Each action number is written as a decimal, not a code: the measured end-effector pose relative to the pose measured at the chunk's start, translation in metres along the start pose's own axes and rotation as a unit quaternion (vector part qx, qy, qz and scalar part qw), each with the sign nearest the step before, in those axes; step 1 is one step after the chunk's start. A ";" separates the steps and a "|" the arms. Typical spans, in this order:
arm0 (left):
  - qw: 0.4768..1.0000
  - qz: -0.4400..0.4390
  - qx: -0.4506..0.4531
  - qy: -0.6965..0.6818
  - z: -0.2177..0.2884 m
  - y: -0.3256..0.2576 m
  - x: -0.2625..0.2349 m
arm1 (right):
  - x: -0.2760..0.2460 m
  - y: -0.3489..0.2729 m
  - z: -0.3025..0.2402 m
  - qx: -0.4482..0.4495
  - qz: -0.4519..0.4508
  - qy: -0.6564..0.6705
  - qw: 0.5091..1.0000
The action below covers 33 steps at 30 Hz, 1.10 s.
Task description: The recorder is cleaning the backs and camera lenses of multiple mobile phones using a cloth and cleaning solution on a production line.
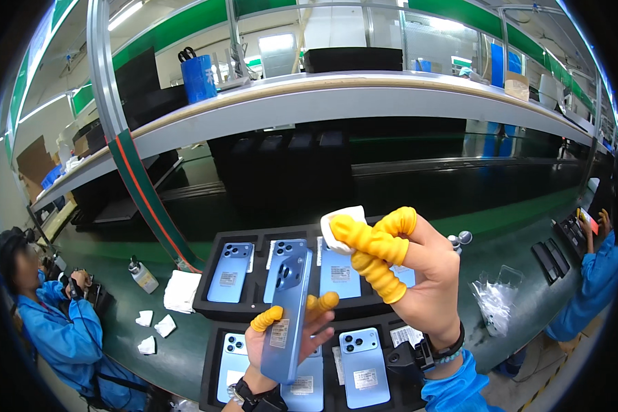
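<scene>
My left hand (259, 343), with yellow finger cots on some fingers, grips a blue smartphone (290, 336) by its edges. The phone stands tilted, its back with three lenses and a pale label turned partly toward me. My right hand (419, 275), raised to the right of it, pinches a folded white wiping cloth (336, 230) between fingers in yellow cots. Cloth and phone are apart. Below lie two black foam trays (209, 295), one behind the other, with several blue phones (365, 374) lying back-up in their slots. My hands cover part of the trays.
Left of the trays are a stack of white cloths (181, 292), several small folded cloths (165, 325) and a bottle (143, 276). Clear plastic bags (494, 302) lie at right. A shelf (364, 96) spans above the green bench. People in blue work at both sides.
</scene>
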State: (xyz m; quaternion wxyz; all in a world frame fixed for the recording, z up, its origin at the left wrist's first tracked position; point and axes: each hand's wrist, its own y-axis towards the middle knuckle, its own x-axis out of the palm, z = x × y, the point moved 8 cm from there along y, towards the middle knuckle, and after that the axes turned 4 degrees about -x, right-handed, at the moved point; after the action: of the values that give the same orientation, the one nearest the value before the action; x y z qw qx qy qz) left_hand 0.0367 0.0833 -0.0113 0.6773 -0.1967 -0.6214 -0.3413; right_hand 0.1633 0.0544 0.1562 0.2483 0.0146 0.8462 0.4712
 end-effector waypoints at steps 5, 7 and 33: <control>0.927 0.132 -0.007 0.351 0.001 0.005 -0.017 | -0.003 0.000 0.003 0.020 -0.004 -0.028 0.999; 0.896 0.164 -0.077 0.405 -0.011 0.003 -0.041 | -0.008 0.003 0.002 0.027 -0.004 -0.043 0.999; 0.461 0.133 -0.183 0.858 -0.153 0.049 -0.064 | -0.075 -0.123 0.015 0.111 0.000 -0.126 0.986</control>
State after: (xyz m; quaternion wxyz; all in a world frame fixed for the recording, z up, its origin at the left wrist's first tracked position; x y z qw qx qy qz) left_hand 0.1802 0.0252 -0.0889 0.8548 -0.0043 0.3837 -0.3494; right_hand 0.2608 -0.0214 0.0814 0.3495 0.1013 0.8552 0.3692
